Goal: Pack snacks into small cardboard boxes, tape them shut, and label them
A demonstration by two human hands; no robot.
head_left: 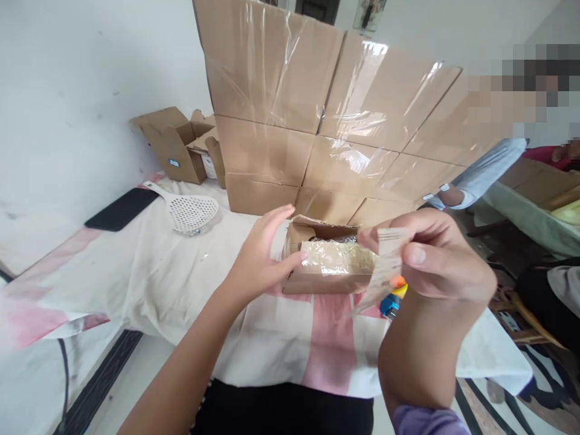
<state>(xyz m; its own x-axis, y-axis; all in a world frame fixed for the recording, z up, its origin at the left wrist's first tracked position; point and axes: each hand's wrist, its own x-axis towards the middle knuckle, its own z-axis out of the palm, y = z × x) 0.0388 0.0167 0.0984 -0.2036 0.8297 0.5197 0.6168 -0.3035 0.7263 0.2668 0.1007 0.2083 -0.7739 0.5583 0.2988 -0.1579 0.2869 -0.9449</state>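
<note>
A small open cardboard box sits before me, with crumpled clear plastic showing inside. A piece with glossy clear tape lies across its front. My left hand is open at the box's left side, thumb and fingers apart, its thumb near the taped piece. Raised at the right, my right hand pinches a strip of tape that hangs down, partly see-through with brownish patches. Behind its lower end, a blue, yellow and orange object is partly hidden; I cannot make out its kind.
A tall taped cardboard panel stands behind the box. To the left are a white slotted scoop, a black flat object and an open carton. Another person's sleeve shows at right. A pink-and-white cloth covers the table.
</note>
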